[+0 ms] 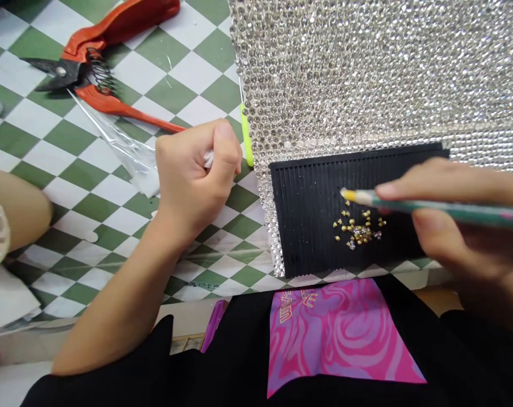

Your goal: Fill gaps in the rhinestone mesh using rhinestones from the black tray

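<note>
My right hand (455, 220) grips a green pencil (455, 210) with a pale sharpened end and a yellow tip. The tip is over a black ridged tray (307, 220), and a small shiny bit seems to be at its point. Below the tip, a little heap of gold-backed rhinestones (360, 233) lies on the tray, with some scattered around it. My left hand (201, 169) is closed in a fist left of the tray, around a white crumpled piece (208, 159) that mostly hides inside the fingers. A rhinestone-covered sheet (366, 73) spreads behind and partly beneath the tray.
Orange-handled pruning shears (86, 73) lie at the upper left, by a clear plastic bag (129, 152). A yellow-green stick-like tool (246, 135) sits along the sheet's left edge. At far left stands a beige container (18, 209). Green and white checks cover the table (124, 226).
</note>
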Tool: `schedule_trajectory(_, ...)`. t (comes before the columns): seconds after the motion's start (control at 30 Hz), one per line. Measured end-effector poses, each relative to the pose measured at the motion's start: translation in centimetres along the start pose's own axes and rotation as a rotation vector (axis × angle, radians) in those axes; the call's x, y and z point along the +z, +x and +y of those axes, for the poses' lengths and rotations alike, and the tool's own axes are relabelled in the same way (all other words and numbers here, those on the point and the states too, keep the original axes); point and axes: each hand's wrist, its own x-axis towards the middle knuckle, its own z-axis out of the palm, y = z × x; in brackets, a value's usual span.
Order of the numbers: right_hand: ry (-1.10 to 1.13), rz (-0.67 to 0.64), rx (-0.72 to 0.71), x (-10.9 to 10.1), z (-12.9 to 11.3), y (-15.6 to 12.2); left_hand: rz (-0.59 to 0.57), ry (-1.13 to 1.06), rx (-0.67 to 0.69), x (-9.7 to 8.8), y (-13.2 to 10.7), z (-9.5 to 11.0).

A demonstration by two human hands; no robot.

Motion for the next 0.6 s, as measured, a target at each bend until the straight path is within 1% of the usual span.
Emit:
schedule_trajectory(0.07,0.053,0.078,-0.047,0.8,0.2,2.5,0.003,-0.002,0.004,0.0,0.0,0.0)
schedule_trajectory(0.17,0.111,0.061,-0.115,2.3,0.5,5.7,0.0,0.003,0.001,-0.1,0.0,0.0)
schedule_trajectory(0.23,0.127,0.058,-0.146,3.2,0.8,6.9,-0.004,0.008,-0.003,-0.1,0.0,0.1)
schedule_trajectory(0.3,0.154,0.055,-0.153,3.9,1.2,7.3,-0.008,0.014,-0.005,-0.2,0.0,0.1)
schedule_trajectory(0.43,0.188,0.047,-0.117,4.5,1.7,7.1,-0.012,0.021,-0.016,-0.3,-0.2,0.2)
schedule_trajectory(0.53,0.2,0.043,-0.111,4.5,1.7,7.2,-0.017,0.026,-0.024,-0.3,-0.2,0.2)
schedule_trajectory(0.6,0.206,0.05,-0.117,4.2,1.4,7.3,-0.02,0.033,-0.023,-0.3,-0.2,0.2)
